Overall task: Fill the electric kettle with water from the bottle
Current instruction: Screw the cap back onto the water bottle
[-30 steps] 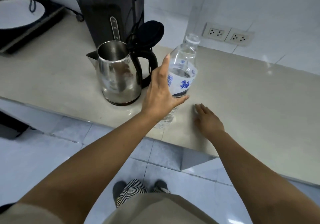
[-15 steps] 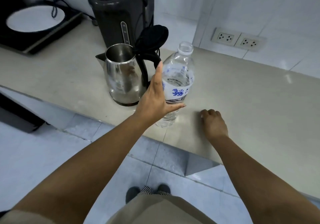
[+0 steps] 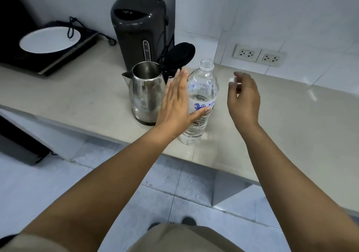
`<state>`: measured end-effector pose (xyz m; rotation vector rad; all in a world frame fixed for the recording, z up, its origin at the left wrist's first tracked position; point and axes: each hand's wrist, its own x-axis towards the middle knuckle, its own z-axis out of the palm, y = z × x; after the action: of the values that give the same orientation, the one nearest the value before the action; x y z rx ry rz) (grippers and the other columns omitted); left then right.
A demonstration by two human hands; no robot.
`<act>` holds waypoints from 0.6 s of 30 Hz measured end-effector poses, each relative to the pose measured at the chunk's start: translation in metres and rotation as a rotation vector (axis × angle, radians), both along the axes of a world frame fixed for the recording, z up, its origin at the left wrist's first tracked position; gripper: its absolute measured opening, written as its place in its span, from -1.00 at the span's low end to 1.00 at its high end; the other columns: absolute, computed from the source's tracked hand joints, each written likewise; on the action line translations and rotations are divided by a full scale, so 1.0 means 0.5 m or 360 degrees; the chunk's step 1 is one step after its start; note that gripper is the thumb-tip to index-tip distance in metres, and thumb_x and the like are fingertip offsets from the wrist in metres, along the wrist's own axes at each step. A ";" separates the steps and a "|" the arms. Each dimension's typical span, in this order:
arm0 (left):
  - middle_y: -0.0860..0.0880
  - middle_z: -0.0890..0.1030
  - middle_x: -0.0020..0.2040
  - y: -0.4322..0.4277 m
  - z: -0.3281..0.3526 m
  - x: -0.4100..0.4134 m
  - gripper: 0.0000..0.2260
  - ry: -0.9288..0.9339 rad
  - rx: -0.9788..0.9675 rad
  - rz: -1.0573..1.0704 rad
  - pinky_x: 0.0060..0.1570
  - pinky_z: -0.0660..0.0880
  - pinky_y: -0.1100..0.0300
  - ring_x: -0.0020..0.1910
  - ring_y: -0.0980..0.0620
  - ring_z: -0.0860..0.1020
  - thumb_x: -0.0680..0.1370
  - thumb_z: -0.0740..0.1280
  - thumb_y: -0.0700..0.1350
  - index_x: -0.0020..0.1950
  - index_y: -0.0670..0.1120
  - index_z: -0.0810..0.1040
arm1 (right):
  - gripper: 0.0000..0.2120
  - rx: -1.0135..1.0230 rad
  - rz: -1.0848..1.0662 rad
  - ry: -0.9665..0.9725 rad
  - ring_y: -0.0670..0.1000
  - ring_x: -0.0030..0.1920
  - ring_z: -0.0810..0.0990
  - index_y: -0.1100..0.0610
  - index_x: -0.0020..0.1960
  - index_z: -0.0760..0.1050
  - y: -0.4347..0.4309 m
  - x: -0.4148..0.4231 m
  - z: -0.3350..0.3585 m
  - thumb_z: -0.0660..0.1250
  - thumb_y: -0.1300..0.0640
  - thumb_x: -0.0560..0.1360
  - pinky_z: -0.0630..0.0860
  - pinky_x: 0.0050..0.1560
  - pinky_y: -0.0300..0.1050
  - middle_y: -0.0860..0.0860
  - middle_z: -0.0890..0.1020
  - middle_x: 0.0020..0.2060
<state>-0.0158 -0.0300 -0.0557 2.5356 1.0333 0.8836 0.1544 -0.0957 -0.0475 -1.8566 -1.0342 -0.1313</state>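
Note:
A steel electric kettle [image 3: 145, 94] stands on the beige counter [image 3: 77, 96] with its black lid [image 3: 182, 52] flipped up and its inside showing. Right of it, touching or nearly so, stands a clear water bottle [image 3: 202, 88] with a blue-printed label; its neck is uncapped and it is partly full. My left hand [image 3: 174, 105] holds the bottle from the left, fingers straight along its side and thumb across the label. My right hand [image 3: 243, 98] hovers right of the bottle, pinching a small white cap [image 3: 232, 80] in its fingertips.
A tall dark hot-water dispenser [image 3: 139, 30] stands right behind the kettle, with cords beside it. An induction cooker [image 3: 48, 43] with a white round top sits at the far left. Two wall sockets [image 3: 259, 55] are behind the bottle. The counter's front edge runs just below the bottle.
My right hand has lifted off the counter and now hovers beside the bottle's neck with the white cap. My left hand stays on the bottle. The view has tilted up.

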 end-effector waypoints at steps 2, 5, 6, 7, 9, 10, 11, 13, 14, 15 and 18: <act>-0.08 -0.14 0.60 0.005 0.008 -0.002 -0.02 0.0050 0.0049 -0.0005 0.53 -0.20 0.08 0.57 0.06 -0.18 0.45 0.22 0.36 0.58 -0.19 -0.18 | -0.69 0.0177 0.0061 0.0121 -0.06 0.01 0.57 0.09 0.31 0.43 0.002 -0.019 0.049 0.19 0.11 0.58 0.47 0.04 -0.25 0.00 0.59 0.09; -0.09 -0.17 0.60 0.011 0.020 -0.001 -0.02 0.0104 0.0085 -0.0027 0.53 -0.21 0.04 0.57 0.04 -0.20 0.46 0.20 0.38 0.58 -0.19 -0.17 | -0.69 0.0284 0.0243 0.0239 -0.19 -0.07 0.56 0.09 0.31 0.42 0.001 -0.043 0.116 0.23 0.14 0.57 0.46 0.00 -0.38 -0.07 0.61 0.04; -0.09 -0.16 0.60 0.012 0.024 -0.001 -0.02 0.0099 0.0084 -0.0034 0.53 -0.22 0.04 0.57 0.03 -0.19 0.46 0.22 0.37 0.59 -0.19 -0.15 | -0.69 0.0278 0.0316 0.0232 -0.22 -0.07 0.56 0.08 0.31 0.42 0.000 -0.049 0.133 0.24 0.14 0.57 0.46 0.00 -0.39 -0.08 0.61 0.03; -0.09 -0.14 0.60 0.014 0.027 0.000 -0.02 0.0084 0.0082 -0.0043 0.52 -0.22 0.04 0.57 0.03 -0.19 0.46 0.24 0.37 0.59 -0.20 -0.12 | -0.69 0.0257 0.0390 0.0203 -0.23 -0.07 0.57 0.07 0.31 0.42 -0.001 -0.054 0.146 0.25 0.15 0.57 0.47 0.02 -0.39 -0.09 0.62 0.03; -0.09 -0.10 0.61 0.018 0.032 0.002 -0.03 0.0068 0.0095 -0.0056 0.53 -0.21 0.03 0.57 0.02 -0.17 0.45 0.26 0.36 0.59 -0.20 -0.06 | -0.67 0.0169 0.0510 0.0093 -0.25 -0.04 0.57 0.07 0.33 0.42 -0.003 -0.062 0.164 0.26 0.14 0.57 0.48 0.05 -0.37 -0.10 0.62 0.02; -0.09 -0.09 0.61 0.019 0.033 0.003 -0.03 0.0077 0.0105 -0.0052 0.53 -0.21 0.03 0.57 0.02 -0.16 0.45 0.27 0.36 0.59 -0.20 -0.04 | -0.66 0.0115 0.0551 0.0032 -0.27 -0.03 0.57 0.07 0.34 0.42 -0.004 -0.064 0.169 0.27 0.13 0.57 0.48 0.06 -0.38 -0.11 0.62 0.03; -0.09 -0.08 0.61 0.021 0.033 0.003 -0.04 0.0086 0.0114 -0.0047 0.53 -0.21 0.03 0.57 0.02 -0.16 0.45 0.27 0.36 0.59 -0.20 -0.03 | -0.65 0.0068 0.0582 -0.0026 -0.26 -0.02 0.58 0.06 0.35 0.42 -0.005 -0.067 0.173 0.28 0.12 0.57 0.49 0.08 -0.38 -0.11 0.62 0.03; -0.09 -0.07 0.61 0.020 0.033 0.002 -0.04 0.0086 0.0120 -0.0042 0.53 -0.21 0.04 0.57 0.02 -0.15 0.44 0.27 0.36 0.58 -0.20 -0.02 | -0.65 -0.0017 0.0625 -0.0122 -0.21 0.01 0.60 0.05 0.35 0.42 -0.004 -0.070 0.178 0.28 0.11 0.57 0.51 0.12 -0.32 -0.11 0.62 0.05; -0.09 -0.06 0.61 0.020 0.033 0.002 -0.05 0.0083 0.0119 -0.0044 0.53 -0.21 0.04 0.58 0.01 -0.15 0.44 0.27 0.35 0.58 -0.20 -0.01 | -0.64 -0.0057 0.0641 -0.0167 -0.18 0.02 0.60 0.04 0.36 0.42 -0.004 -0.072 0.181 0.27 0.12 0.57 0.52 0.14 -0.26 -0.10 0.63 0.06; -0.09 -0.06 0.61 0.020 0.032 0.002 -0.05 0.0079 0.0116 -0.0048 0.53 -0.21 0.05 0.58 0.01 -0.14 0.44 0.27 0.35 0.58 -0.21 -0.01 | -0.64 -0.0096 0.0654 -0.0212 -0.15 0.04 0.61 0.03 0.36 0.42 -0.004 -0.072 0.184 0.27 0.12 0.57 0.53 0.16 -0.21 -0.10 0.63 0.08; -0.10 -0.05 0.60 0.022 0.028 0.003 -0.06 0.0064 0.0107 -0.0056 0.53 -0.22 0.05 0.58 0.01 -0.13 0.44 0.28 0.34 0.58 -0.21 0.01 | -0.63 -0.0207 0.0676 -0.0313 -0.11 0.09 0.62 0.02 0.36 0.43 -0.002 -0.073 0.195 0.25 0.16 0.56 0.53 0.20 -0.11 -0.10 0.63 0.14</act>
<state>-0.0142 -0.0190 -0.0415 2.6290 0.9829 0.8751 0.1179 -0.0966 0.0501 -1.7191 -1.5834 0.0071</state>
